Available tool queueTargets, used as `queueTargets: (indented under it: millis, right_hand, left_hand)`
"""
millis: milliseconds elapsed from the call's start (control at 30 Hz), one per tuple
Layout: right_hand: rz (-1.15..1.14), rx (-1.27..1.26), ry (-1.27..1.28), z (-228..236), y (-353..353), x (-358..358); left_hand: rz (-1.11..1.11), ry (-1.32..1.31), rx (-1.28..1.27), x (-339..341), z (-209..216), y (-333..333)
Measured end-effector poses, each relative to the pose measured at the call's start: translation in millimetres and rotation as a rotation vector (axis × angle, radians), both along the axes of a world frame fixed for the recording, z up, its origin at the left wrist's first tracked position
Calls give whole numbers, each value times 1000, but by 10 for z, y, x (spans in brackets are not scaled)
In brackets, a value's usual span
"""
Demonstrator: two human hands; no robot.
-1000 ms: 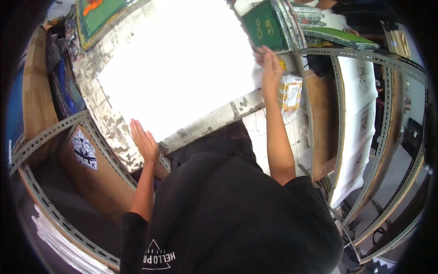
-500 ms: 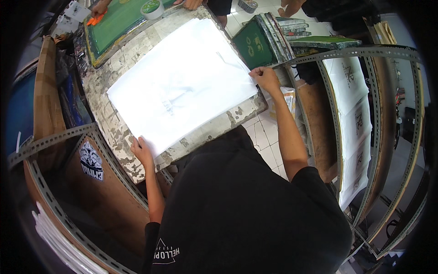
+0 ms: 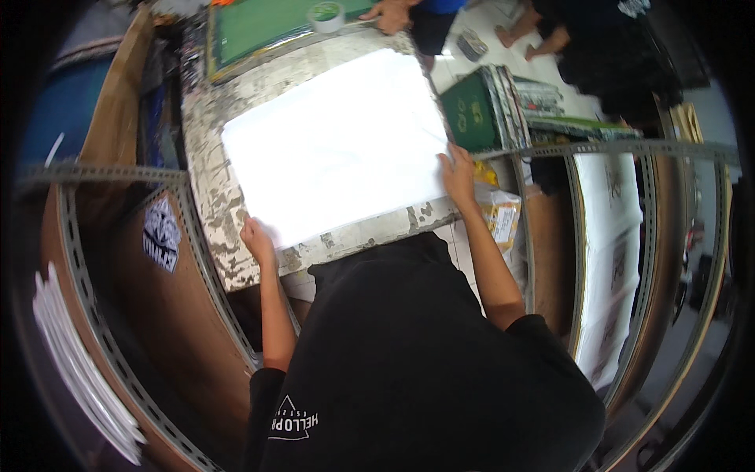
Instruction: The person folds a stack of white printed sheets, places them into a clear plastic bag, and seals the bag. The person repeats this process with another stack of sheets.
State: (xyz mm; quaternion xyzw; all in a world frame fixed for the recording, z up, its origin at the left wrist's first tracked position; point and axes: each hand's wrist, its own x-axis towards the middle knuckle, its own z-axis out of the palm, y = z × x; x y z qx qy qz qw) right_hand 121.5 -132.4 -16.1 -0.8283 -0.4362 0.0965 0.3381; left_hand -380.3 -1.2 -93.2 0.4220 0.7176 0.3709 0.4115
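A large white sheet (image 3: 338,149), seemingly of paper or plastic, lies flat on a worn, paint-stained table (image 3: 362,248). Glare washes out its surface. My left hand (image 3: 258,240) has its fingers closed at the sheet's near left corner, slightly blurred. Along the right edge, my right hand (image 3: 460,179) grips the sheet near its near right corner, thumb on the upper side. Whether there is one layer or several under my fingers I cannot tell.
Beyond the sheet lie a green framed screen (image 3: 263,31) and a roll of tape (image 3: 325,16), beside another person's hand (image 3: 389,14). More green screens (image 3: 472,110) stand at the right. Metal racks (image 3: 582,149) flank me; a cardboard piece (image 3: 122,118) stands left.
The whole view has turned and shifted, so the table sits further right. Both my hands stay at the sheet's edges. Faint marks seen on the sheet before are lost in glare.
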Motion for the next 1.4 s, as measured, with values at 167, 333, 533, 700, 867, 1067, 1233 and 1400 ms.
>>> queueTargets:
  millis: [167,333,533,700,867,1067,1233,1400]
  right_hand:
    - [35,103,42,338,-37,-17]
    - [440,193,92,380,-306,-285]
    - [1406,-126,360,593,-802,-1039]
    - [1918,-321,251,589,-1290,-1577]
    - [2272,-333,-54,455,-1871,-2522]
    - [2504,-164,-144,-146,-3419,-4470]
    - [2495,-191,-260,-2082,-4648,-6605]
    - [2255,342,-215,-3518,-5804,-8468]
  left_hand:
    - [170,275,200,38,57,-448]
    - [399,269,281,520,845,-1477]
    - [279,183,-353,1151,260,-4112]
    - [484,-214,-552,1738,-11,-5833]
    - [708,-350,-493,2008,-574,-6828]
    - [841,-369,-1147,1667,-845,-7094]
    - [1274,-215,-867,1838,-1068,-7807]
    - [1410,-239,-871,1816,-1111,-8273]
